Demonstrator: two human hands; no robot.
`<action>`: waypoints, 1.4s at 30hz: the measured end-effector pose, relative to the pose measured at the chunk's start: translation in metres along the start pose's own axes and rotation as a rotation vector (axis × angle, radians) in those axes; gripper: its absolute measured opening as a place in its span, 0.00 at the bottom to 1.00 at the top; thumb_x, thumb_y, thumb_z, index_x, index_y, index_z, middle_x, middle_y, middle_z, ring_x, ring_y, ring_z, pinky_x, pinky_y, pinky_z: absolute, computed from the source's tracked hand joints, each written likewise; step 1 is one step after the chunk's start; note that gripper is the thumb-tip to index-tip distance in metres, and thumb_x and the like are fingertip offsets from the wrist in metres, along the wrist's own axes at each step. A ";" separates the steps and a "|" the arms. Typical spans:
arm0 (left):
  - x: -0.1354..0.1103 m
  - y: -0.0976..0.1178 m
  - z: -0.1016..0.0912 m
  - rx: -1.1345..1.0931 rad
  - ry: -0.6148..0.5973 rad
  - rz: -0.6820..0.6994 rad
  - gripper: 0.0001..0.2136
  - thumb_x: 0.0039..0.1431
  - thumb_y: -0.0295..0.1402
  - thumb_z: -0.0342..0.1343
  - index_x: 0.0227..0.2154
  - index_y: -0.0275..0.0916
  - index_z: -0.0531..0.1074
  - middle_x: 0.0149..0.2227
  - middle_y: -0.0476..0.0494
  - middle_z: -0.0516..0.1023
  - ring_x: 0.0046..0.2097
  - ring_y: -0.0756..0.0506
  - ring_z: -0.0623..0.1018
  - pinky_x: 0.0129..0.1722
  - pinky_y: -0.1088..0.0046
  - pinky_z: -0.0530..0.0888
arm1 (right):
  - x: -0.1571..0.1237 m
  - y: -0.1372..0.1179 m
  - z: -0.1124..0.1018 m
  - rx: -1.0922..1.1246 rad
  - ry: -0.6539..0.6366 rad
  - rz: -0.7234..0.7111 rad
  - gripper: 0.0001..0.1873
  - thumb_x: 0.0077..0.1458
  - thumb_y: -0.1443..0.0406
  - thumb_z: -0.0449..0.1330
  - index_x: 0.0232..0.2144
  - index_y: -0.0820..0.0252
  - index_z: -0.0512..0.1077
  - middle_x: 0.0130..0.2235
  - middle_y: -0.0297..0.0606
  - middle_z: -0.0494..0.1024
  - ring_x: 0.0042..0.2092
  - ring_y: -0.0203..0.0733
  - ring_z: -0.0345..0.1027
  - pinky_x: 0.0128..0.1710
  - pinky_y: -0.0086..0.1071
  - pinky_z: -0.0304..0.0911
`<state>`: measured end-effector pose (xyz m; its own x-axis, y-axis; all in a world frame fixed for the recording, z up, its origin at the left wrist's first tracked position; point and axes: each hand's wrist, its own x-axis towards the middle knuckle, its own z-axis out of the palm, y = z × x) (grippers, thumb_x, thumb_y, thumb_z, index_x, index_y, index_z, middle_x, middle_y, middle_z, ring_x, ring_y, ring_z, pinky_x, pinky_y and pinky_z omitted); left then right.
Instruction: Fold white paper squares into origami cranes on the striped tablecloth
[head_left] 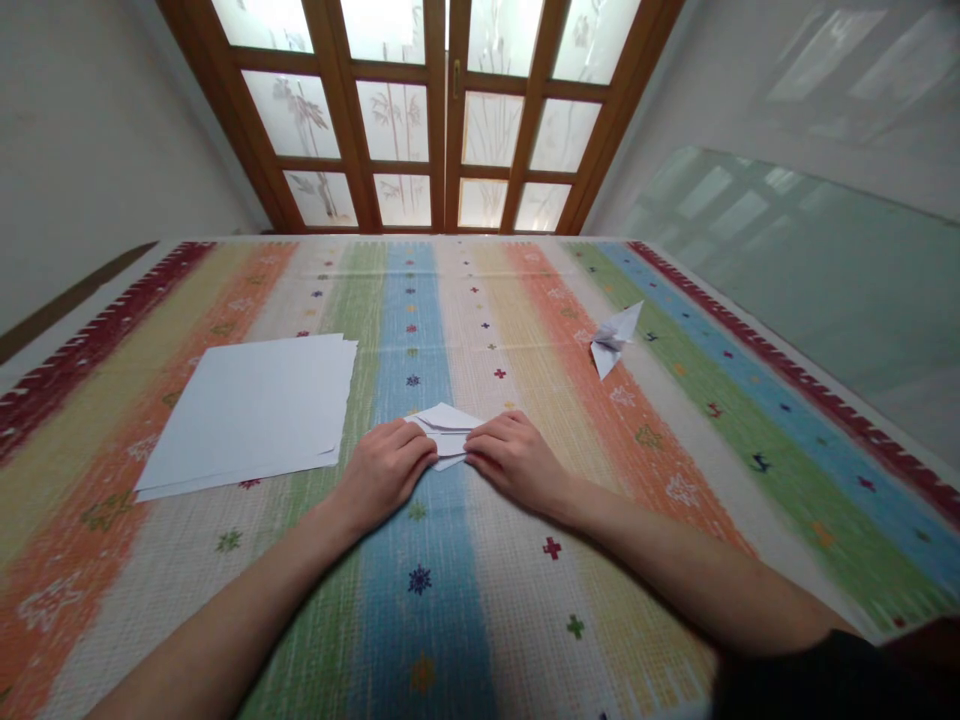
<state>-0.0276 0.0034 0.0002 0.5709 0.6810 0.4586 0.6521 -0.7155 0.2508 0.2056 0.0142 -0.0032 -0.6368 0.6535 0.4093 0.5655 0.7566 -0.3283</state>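
Observation:
A small folded sheet of white paper (450,443) lies on the blue stripe of the tablecloth, with several creased flaps and a pointed top edge. My left hand (386,468) grips its left end, fingers curled and thumb pressed along the near side. From the other side, my right hand (514,458) pinches the right end between thumb and fingers. Both ends of the paper are hidden under the fingers.
A stack of white paper sheets (251,415) lies to the left. Toward the far right stands a folded paper figure (615,338) with pointed wings. A striped tablecloth (420,620) covers the table, and wooden glazed doors (442,170) are behind it.

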 end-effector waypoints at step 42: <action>0.008 0.008 0.006 0.117 -0.093 -0.405 0.14 0.66 0.38 0.48 0.26 0.39 0.68 0.26 0.46 0.73 0.29 0.45 0.70 0.30 0.68 0.64 | 0.006 -0.012 -0.013 -0.184 -0.216 0.310 0.11 0.62 0.61 0.59 0.28 0.60 0.73 0.31 0.38 0.77 0.34 0.42 0.66 0.37 0.37 0.51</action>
<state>-0.0150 0.0044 0.0005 0.2964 0.9183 0.2626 0.8819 -0.3687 0.2938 0.2011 0.0087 0.0143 -0.5058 0.8541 0.1210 0.8194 0.5195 -0.2424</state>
